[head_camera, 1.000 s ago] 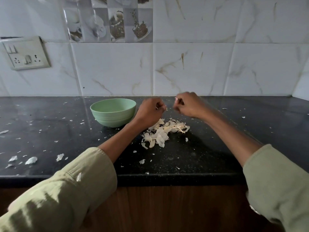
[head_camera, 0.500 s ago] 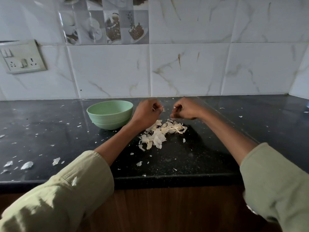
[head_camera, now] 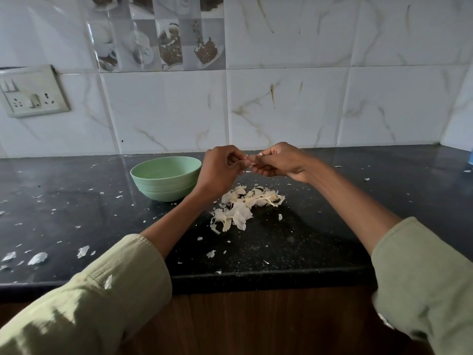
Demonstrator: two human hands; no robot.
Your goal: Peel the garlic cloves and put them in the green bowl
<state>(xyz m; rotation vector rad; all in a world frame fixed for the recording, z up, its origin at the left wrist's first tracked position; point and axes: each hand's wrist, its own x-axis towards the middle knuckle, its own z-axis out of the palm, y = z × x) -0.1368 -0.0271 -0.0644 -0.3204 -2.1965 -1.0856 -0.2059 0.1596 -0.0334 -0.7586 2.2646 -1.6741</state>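
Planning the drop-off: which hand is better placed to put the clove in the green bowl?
Left, probably. The left hand is right beside the round pale-green bowl; the right hand is farther away.

Black speckled stone bench [head_camera: 320, 242], wood front below. White marble-veined wall tiles [head_camera: 281, 108] behind; coffee-cup picture tile [head_camera: 158, 34] at 11 o'clock; cream switch-socket plate [head_camera: 32, 92] at 9 o'clock.

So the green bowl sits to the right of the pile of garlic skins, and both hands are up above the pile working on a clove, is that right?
Not quite. The head view shows the green bowl to the left of the pile of garlic skins, not the right. The rest holds: the left hand and right hand meet above the pile, pinching a small pale piece.
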